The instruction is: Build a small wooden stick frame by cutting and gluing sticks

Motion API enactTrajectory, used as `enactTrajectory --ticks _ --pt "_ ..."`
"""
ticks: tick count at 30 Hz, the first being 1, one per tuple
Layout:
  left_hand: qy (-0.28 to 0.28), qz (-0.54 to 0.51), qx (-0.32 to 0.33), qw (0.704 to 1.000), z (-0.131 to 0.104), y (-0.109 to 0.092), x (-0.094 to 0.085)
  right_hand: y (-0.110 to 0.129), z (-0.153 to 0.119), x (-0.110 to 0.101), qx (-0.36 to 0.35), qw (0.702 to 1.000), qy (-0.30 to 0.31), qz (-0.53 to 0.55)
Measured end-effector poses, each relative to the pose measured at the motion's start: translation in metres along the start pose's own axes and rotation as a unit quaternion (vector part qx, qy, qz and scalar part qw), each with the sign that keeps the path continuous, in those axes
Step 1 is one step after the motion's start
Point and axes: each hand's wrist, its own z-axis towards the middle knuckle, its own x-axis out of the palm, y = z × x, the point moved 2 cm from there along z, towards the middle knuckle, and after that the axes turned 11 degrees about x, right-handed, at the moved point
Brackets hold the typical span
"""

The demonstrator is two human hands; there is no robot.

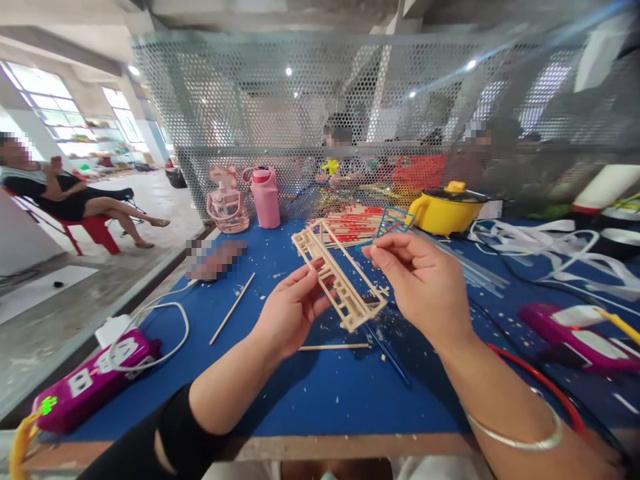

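A small wooden stick frame (pixel 345 287) with crossbars is tilted above the blue tabletop. My left hand (pixel 295 307) grips its left side between thumb and fingers. To the right of the frame, my right hand (pixel 425 287) is raised with thumb and index finger pinched together; what they hold, if anything, is too small to make out. Behind that hand stands a small blue lattice piece (pixel 395 221). One loose stick (pixel 233 308) lies left of my left hand, another stick (pixel 335 347) below the frame, and a dark blue rod (pixel 390 357) beside it.
Red-tipped sticks (pixel 355 223) are piled at the back. Behind stand a pink bottle (pixel 266 200), a clear pink bottle (pixel 227 210) and a yellow pot (pixel 447 210). Purple power strips (pixel 95 380) with cables flank both sides. A person (pixel 65 187) sits at far left; others are behind the mesh.
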Motion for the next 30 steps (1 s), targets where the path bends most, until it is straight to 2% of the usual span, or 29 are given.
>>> enactTrajectory --ticks 3,5,9,13,16,19,23,27,30 --pt "0.007 0.016 0.002 1.0 0.001 0.001 -0.001 0.016 -0.017 -0.008 -0.029 0.998 -0.001 -0.061" --pt "0.02 0.038 0.007 0.999 0.001 0.002 -0.002 0.015 -0.03 -0.012 -0.048 0.997 -0.029 -0.062" --pt "0.039 0.064 0.007 0.997 0.001 0.002 -0.005 -0.021 -0.044 -0.017 -0.039 0.988 -0.143 -0.041" --pt "0.046 0.057 0.01 0.997 0.003 -0.001 -0.009 -0.059 -0.036 -0.03 -0.02 0.989 -0.116 -0.089" --pt "0.07 0.067 0.037 0.995 0.005 -0.003 -0.011 -0.066 -0.024 -0.044 -0.003 0.988 -0.104 -0.113" --pt "0.095 0.091 0.077 0.988 0.006 -0.004 -0.011 -0.051 -0.014 -0.049 0.022 0.993 -0.1 -0.057" --pt "0.107 0.132 0.093 0.981 0.003 -0.003 -0.01 -0.008 -0.003 -0.034 0.001 0.998 -0.062 -0.013" --pt "0.13 0.155 0.086 0.976 -0.002 -0.006 -0.005 0.023 -0.001 -0.007 -0.13 0.989 -0.023 -0.071" --pt "0.144 0.162 0.098 0.971 -0.006 -0.009 0.0 0.024 -0.007 0.011 -0.225 0.969 0.0 -0.099"
